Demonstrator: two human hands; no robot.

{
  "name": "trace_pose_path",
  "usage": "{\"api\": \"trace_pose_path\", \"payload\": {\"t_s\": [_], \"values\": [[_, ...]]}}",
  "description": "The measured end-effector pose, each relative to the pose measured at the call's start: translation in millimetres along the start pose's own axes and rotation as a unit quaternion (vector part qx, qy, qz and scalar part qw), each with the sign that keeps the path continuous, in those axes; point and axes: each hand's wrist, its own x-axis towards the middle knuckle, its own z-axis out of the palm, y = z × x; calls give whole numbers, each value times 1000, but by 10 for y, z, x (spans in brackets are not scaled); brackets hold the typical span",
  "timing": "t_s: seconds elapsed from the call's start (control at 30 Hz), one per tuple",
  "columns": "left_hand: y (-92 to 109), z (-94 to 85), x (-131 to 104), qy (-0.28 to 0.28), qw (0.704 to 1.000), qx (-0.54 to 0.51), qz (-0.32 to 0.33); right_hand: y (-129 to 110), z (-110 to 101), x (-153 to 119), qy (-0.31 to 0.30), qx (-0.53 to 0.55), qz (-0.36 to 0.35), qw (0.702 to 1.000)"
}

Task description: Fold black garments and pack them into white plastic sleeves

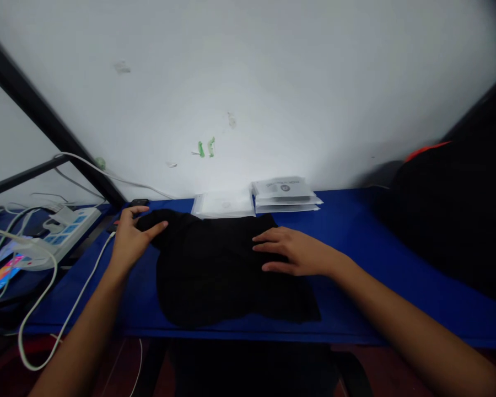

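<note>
A piece of black cloth (pixel 219 270), perhaps a garment, lies spread on the blue table. Its exact kind is too dark to make out. At its upper left corner my left hand (pixel 133 231) grips a bunched edge between thumb and fingers. My right hand (pixel 291 252) rests on the right part of the cloth, palm down, with the fingers stretched out and apart. Just behind the cloth are a flat white packet (pixel 223 203) and a small stack of printed plastic packets (pixel 283 190).
On the left stand a white power strip (pixel 72 231) with cables and a lit phone (pixel 4 275). A white cable (pixel 86 286) hangs over the edge of the blue table (pixel 343 220). A large black item (pixel 450 215) fills the right side. Behind is a white wall (pixel 293 82).
</note>
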Motion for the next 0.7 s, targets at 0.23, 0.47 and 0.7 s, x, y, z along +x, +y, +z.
{"api": "trace_pose_path", "payload": {"t_s": [0.23,0.47,0.7], "values": [[277,609,-245,-64,975,42,207,26,106,26,-21,2,-28,999],[309,651,-414,-296,891,148,310,14,115,18,-28,-12,-17,999],[-34,511,-385,-144,958,196,154,0,115,26,-22,-7,-8,1000]]}}
